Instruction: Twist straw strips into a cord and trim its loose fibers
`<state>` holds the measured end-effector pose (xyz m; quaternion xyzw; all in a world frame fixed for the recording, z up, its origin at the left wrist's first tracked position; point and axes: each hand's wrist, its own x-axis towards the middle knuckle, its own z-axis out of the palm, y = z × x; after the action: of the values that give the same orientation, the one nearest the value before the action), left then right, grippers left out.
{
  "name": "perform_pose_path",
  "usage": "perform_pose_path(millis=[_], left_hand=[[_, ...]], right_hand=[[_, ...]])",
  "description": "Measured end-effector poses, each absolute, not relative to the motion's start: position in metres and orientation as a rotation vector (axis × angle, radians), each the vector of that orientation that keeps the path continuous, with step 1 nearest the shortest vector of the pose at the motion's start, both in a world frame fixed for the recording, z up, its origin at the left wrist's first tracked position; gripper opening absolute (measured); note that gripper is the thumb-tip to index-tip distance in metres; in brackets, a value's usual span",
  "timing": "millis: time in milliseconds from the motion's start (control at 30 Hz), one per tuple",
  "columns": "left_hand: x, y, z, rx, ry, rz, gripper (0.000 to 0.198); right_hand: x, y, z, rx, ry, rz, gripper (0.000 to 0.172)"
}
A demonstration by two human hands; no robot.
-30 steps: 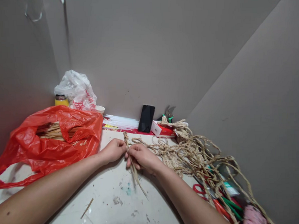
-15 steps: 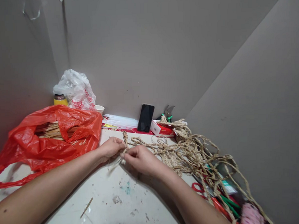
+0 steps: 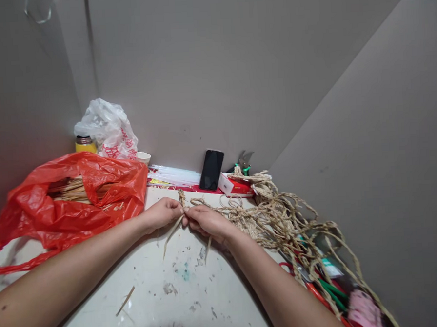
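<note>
Here, the left hand (image 3: pixel 161 214) and the right hand (image 3: pixel 206 220) are pinching the straw braid (image 3: pixel 181 196) tight between closed fingers, just above the table (image 3: pixel 155 289). It is looking light, bendy and a bit brittle, so gripping right at the twist is looking safest.

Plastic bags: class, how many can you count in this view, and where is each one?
2. The red bag lies at the left of the table; the white bag stands behind it against the wall. The pile of braided rope might hide more.
</note>
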<state>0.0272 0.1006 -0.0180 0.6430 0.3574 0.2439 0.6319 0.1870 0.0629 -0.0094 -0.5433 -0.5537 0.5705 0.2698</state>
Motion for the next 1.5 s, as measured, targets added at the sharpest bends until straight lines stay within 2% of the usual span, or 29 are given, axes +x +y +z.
perform_pose_path(millis=[233,467,700,933,1100,1500], left_hand=[[0.028,0.102,-0.019,1.675,0.853,0.652,0.014],[0.027,0.095,-0.007,1.640,0.911,0.509,0.017],[0.034,0.080,-0.008,1.567,0.986,0.481,0.012],[0.036,0.072,-0.005,1.644,1.017,0.545,0.015],[0.026,0.094,-0.004,1.709,1.122,0.737,0.013],[0.031,0.095,-0.016,1.745,0.972,0.579,0.021]], right_hand=[[0.192,0.066,-0.007,-1.363,-1.296,1.787,0.030],[0.184,0.064,-0.014,-1.350,-1.139,1.703,0.018],[0.177,0.060,-0.013,-1.306,-1.062,1.759,0.029],[0.179,0.058,-0.012,-1.255,-1.014,1.767,0.024],[0.185,0.061,-0.010,-1.199,-1.049,1.847,0.013],[0.196,0.063,-0.006,-1.265,-1.323,1.815,0.022]])
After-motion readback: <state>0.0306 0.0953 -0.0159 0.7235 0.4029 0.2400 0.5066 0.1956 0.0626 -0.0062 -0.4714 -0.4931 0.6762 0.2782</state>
